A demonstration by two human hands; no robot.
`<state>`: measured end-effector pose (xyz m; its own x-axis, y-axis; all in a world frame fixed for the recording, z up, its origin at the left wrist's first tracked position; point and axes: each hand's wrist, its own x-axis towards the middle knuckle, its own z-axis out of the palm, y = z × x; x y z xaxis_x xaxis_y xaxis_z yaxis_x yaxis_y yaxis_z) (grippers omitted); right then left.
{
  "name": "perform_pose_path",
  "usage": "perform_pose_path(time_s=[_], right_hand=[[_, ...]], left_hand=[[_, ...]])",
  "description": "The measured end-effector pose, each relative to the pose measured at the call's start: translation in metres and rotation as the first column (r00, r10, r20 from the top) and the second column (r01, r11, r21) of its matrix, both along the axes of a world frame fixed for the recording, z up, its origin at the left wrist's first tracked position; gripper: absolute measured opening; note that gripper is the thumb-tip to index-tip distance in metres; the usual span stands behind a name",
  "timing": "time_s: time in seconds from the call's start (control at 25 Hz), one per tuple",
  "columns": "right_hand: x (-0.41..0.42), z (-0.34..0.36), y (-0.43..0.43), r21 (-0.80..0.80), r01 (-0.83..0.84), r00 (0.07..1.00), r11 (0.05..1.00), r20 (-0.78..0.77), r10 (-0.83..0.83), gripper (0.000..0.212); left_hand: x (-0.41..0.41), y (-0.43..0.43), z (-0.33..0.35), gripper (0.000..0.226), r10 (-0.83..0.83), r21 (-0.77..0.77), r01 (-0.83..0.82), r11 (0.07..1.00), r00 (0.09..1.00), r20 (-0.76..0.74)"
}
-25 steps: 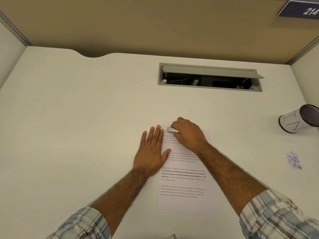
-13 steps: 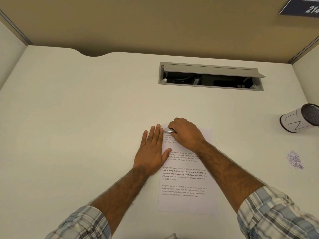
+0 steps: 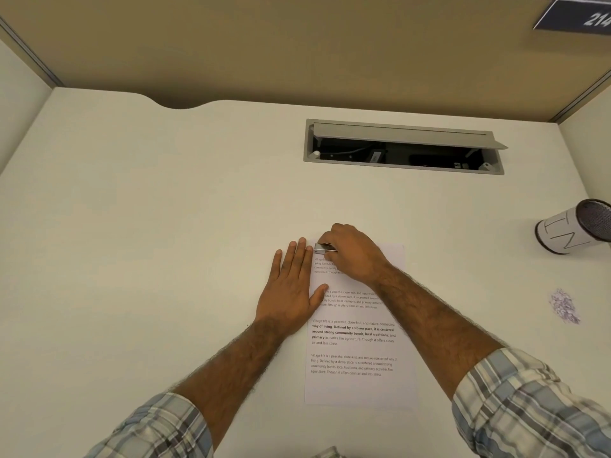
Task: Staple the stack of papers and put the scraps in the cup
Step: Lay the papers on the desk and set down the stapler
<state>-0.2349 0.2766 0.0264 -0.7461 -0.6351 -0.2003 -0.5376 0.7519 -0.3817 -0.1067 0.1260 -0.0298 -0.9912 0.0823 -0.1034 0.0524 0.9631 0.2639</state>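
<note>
Little change: right hand [image 3: 353,256] nudged stapler [image 3: 322,248] left on papers [image 3: 360,352].

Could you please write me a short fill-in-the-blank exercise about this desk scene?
The right hand grips the stapler at the papers' top ____ corner.
The left hand lies with fingers ____, not curled.
The scraps lie on the desk, to the ____ of the papers.
Answers: left; straight; right.
</note>
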Motion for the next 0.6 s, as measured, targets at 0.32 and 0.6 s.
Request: perform_pose_path(time_s=[0.32, 0.6], right_hand=[[-0.0065, 0.0026, 0.0012, -0.006, 0.033, 0.996, 0.999, 0.085, -0.033, 0.022], [-0.0064, 0.0032, 0.0073, -0.011, 0.079, 0.993, 0.997, 0.088, -0.078, 0.022]], left_hand=[[-0.0006, 0.0003, 0.0002, 0.081, 0.002, 0.005, -0.002, 1.000, 1.000, 0.005], [0.0000, 0.0007, 0.0011, 0.082, 0.002, -0.008, -0.002, 1.000, 1.000, 0.004]])
